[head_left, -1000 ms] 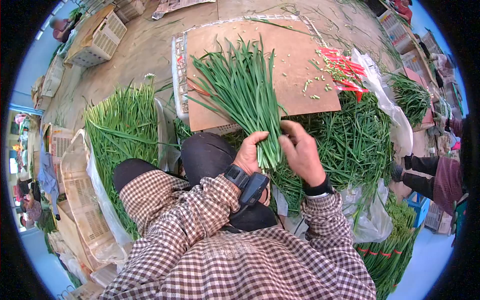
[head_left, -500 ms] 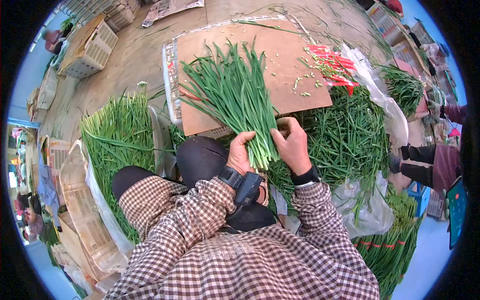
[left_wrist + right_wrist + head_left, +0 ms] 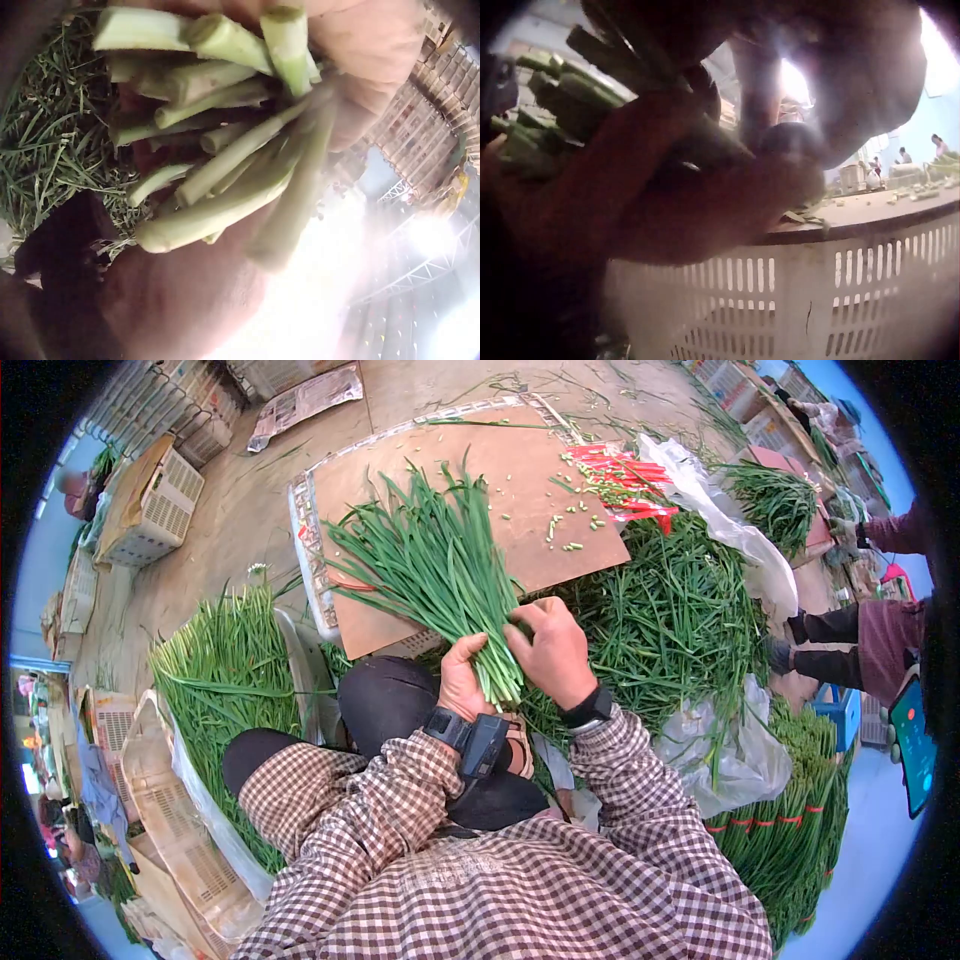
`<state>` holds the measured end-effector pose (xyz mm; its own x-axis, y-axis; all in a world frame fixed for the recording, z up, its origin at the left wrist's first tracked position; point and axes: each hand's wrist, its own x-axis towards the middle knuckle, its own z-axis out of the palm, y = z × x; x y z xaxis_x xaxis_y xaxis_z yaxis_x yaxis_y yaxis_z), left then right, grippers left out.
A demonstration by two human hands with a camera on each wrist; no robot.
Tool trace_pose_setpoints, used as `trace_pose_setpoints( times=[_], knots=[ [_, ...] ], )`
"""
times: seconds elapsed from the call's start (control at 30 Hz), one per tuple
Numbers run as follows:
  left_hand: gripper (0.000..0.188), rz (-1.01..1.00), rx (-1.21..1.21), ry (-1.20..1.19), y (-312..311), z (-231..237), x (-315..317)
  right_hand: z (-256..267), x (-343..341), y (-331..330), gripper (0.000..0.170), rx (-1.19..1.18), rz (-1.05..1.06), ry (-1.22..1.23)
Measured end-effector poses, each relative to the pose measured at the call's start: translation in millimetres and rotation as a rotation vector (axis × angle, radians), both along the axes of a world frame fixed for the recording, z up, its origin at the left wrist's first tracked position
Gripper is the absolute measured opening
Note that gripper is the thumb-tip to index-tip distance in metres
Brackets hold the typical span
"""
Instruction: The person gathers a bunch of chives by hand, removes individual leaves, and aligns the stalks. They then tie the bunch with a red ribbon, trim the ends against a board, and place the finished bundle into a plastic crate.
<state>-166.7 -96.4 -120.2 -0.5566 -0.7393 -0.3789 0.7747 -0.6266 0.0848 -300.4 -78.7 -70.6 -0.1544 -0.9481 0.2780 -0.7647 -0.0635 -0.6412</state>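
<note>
Both hands meet at the cut ends of one bunch of green stalks [image 3: 425, 565]: the left hand [image 3: 461, 684] is clamped round the stems, while the right hand [image 3: 555, 660] sits against the bunch's right side with thumb and forefinger bent toward it, though whether they pinch a stem the pictures do not tell. The bunch slants over the near edge of the board [image 3: 540, 480], its leaves fanned across the left part and its stem ends sticking out past that edge. No band shows where it is held, so a slackened left hand would probably let stalks slide onto the loose greens [image 3: 670, 620] below the near edge. The ends look uneven, and tugging one stem could drag its neighbours askew; a rightward sweep might catch the cut bits [image 3: 572, 547] or red strips [image 3: 640, 475] by the right edge
</note>
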Motion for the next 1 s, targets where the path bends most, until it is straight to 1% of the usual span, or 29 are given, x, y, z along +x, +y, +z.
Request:
trace_pose_setpoints(
  times=[0.1,0.17,0.27,0.37,0.4,0.47,0.53,0.63,0.73,0.83,0.87,0.9,0.93,0.97,1.0],
  knots=[
    [0.026,0.020,0.010,-0.053,2.2,-2.0,-1.1,-1.8,3.5,1.2,0.019,-0.037,-0.003,0.018],
    [0.026,0.034,0.006,-0.074,2.8,-0.6,-3.3,-4.5,2.7,-0.7,0.018,-0.028,-0.023,-0.025],
    [0.027,0.022,-0.006,-0.049,2.6,-4.5,-3.3,-3.4,4.6,-0.3,0.015,0.011,-0.058,-0.055],
    [0.030,-0.008,0.003,-0.025,0.8,-6.2,-1.1,-17.2,2.0,-5.0,0.012,-0.042,-0.064,-0.092],
    [0.031,-0.012,0.000,-0.003,0.8,-5.3,-1.7,-19.2,-0.4,-5.6,0.011,-0.050,-0.061,-0.180],
    [0.035,-0.032,-0.004,0.033,-0.2,-4.4,-2.0,-23.3,-5.3,-6.6,0.015,0.005,-0.072,-0.346],
    [0.035,-0.033,0.001,0.036,1.8,-3.6,-2.8,-23.0,-6.6,-5.9,0.017,0.063,-0.074,-0.538],
    [0.036,-0.047,-0.004,0.053,2.7,-4.3,-2.4,-22.0,-9.8,-5.8,0.017,0.133,-0.078,-0.586],
    [0.037,-0.046,-0.014,0.034,1.6,-5.7,-2.9,-25.7,-10.4,-6.2,0.015,0.061,-0.064,-0.658],
    [0.039,-0.052,-0.012,0.036,2.3,-4.3,-4.2,-17.9,-13.4,-5.6,0.012,0.153,-0.080,-0.842],
    [0.040,-0.059,-0.014,0.049,2.3,-0.4,-4.6,-4.3,-12.3,-4.1,0.009,0.216,-0.088,-0.944],
    [0.041,-0.065,-0.014,0.061,3.0,3.6,-4.6,-10.4,-17.2,-4.7,0.008,0.209,-0.037,-0.930],
    [0.043,-0.076,-0.021,0.134,4.4,8.3,-4.4,-10.1,-17.9,-4.1,0.007,0.224,-0.030,-1.003],
    [0.044,-0.089,-0.033,0.125,3.9,7.6,-4.5,-8.2,-18.5,-3.8,0.006,0.238,-0.022,-1.075],
    [0.044,-0.102,-0.046,0.116,3.5,6.8,-4.1,-4.3,-19.8,-2.8,0.007,0.255,0.001,-1.085]
  ],
)
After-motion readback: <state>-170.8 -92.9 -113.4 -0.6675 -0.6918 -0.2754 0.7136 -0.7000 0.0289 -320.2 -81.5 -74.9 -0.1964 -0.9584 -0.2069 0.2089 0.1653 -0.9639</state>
